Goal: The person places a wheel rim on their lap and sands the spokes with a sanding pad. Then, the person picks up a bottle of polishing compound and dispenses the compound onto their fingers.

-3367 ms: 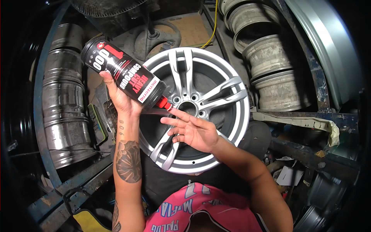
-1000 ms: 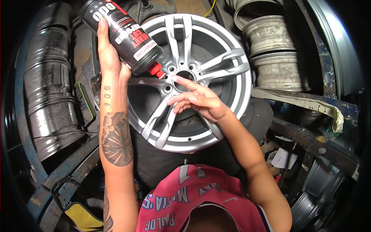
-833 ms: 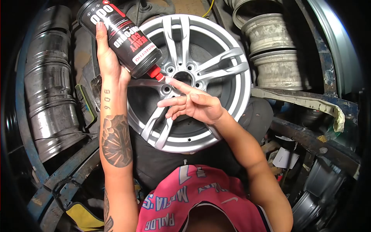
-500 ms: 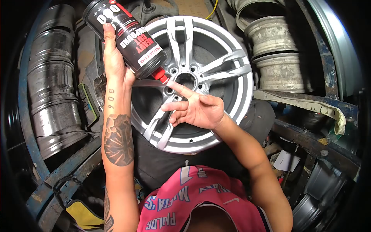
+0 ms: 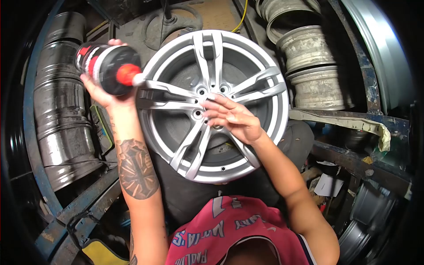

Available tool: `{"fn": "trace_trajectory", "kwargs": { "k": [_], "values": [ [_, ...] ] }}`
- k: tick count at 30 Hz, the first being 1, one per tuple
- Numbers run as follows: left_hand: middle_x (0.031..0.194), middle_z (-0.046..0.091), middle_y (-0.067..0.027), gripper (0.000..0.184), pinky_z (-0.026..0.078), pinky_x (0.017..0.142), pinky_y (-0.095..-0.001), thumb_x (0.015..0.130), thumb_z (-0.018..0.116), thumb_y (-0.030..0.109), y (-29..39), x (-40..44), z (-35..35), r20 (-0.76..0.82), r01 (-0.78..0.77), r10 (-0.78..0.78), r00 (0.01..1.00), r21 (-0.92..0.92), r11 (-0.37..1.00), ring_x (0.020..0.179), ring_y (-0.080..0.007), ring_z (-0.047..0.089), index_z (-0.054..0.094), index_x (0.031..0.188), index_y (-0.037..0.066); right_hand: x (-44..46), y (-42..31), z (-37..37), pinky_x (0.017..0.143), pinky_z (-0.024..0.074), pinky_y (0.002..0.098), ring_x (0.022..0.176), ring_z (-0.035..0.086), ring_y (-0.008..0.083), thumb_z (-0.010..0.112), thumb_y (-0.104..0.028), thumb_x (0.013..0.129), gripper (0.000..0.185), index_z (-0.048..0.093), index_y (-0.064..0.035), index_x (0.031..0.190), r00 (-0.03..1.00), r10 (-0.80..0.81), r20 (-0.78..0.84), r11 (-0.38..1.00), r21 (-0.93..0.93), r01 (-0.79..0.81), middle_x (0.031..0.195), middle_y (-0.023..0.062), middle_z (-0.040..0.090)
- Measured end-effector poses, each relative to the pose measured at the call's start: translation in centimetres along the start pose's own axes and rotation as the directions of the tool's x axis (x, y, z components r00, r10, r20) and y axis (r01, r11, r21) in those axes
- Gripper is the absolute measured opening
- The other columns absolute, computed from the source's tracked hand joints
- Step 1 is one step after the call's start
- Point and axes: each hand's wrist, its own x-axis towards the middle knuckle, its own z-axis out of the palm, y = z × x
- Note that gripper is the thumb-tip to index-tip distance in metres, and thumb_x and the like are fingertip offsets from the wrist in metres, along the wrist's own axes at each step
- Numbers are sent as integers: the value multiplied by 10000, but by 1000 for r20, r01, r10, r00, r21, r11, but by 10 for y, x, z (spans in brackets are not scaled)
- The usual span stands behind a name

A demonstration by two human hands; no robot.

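My left hand (image 5: 100, 92) is wrapped round a black bottle of heavy cut compound (image 5: 115, 66), which is blurred by motion. The bottle is tilted, its red cap (image 5: 128, 74) towards me and its white tip near the left rim of the wheel. A silver multi-spoke alloy wheel (image 5: 199, 57) rests over my lap. Above its hub, my right hand (image 5: 240, 121) is open, palm partly up, with the fingers stretched out and slightly blurred. A small whitish dab seems to show at one fingertip. Part of the hub lies hidden behind that hand.
Shiny steel wheels (image 5: 64, 106) are stacked at the left, and worn, stained rims (image 5: 316, 86) at the right. A steering wheel (image 5: 187, 20) lies beyond the alloy wheel. Blue metal frames (image 5: 35, 119) stand on both sides. A yellow cable (image 5: 240, 17) hangs behind.
My left hand has carried the bottle left and away from my right fingertips, turning its cap towards me. My right hand has drawn its fingers closer together and shifted slightly right over the hub.
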Motion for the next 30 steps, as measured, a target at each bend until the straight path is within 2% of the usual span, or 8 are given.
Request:
{"fn": "trace_trajectory", "kwargs": {
  "k": [1,3,7,13,20,26,29,30],
  "values": [
    [1329,659,-254,590,545,1109,-526,966,704,403,4,-6,1,55,22,-16,998,-109,994,1272,-393,642,625,1343,-44,4,0,-2,1144,463,398,1405,564,294,599,-118,982,708,370,15,1639,997,-33,-70,988,-153,22,1617,235,482],
    [1155,722,-213,311,629,966,-461,902,778,88,18,8,15,-377,-210,16,926,-480,852,1076,-345,731,695,1168,-51,13,-1,1,1129,465,346,1383,568,220,635,-83,979,659,443,27,1600,981,-109,-159,917,-397,37,1592,151,529],
    [1086,750,-182,270,629,961,-448,944,707,142,40,9,-4,-321,-209,28,947,-547,811,1051,-319,744,698,1126,-57,49,12,11,1212,391,406,1469,515,305,681,-69,932,650,547,-83,1568,929,-368,33,299,-942,152,1625,164,509],
    [1013,786,-116,323,626,975,-451,942,664,301,49,7,-3,-363,-199,2,932,-503,841,1023,-297,759,736,1054,7,143,35,22,1287,218,591,1591,213,521,617,-495,1021,701,451,-205,1637,937,-340,79,-361,-931,-53,1734,292,224],
    [928,776,-139,364,635,963,-480,1029,531,291,25,-2,21,-435,-273,155,887,-222,936,943,-309,764,717,998,-21,186,53,16,1297,102,642,1614,175,490,471,-663,1043,692,468,-296,1630,956,-278,95,-566,-820,-83,1761,214,228],
    [1235,757,-124,533,611,966,-509,907,593,537,33,-10,-3,-225,-118,89,970,-121,986,1173,-322,711,763,1139,89,185,44,19,1290,93,658,1619,186,460,439,-662,1059,662,470,-326,1627,955,-276,113,-658,-746,-101,1756,194,259],
    [1340,709,-125,622,577,995,-572,949,501,612,36,-5,-2,-464,-117,66,883,-81,990,1252,-352,664,721,1255,117,183,44,24,1286,101,664,1618,206,445,456,-662,1053,632,499,-358,1604,945,-297,138,-660,-745,-98,1750,166,287],
    [1361,693,-108,669,547,1010,-600,972,426,672,25,-3,26,-643,-130,171,746,111,985,1248,-364,653,686,1315,160,187,44,23,1285,105,664,1616,218,438,460,-667,1048,630,519,-354,1592,931,-339,138,-650,-749,-126,1742,161,308]
  ]
}}
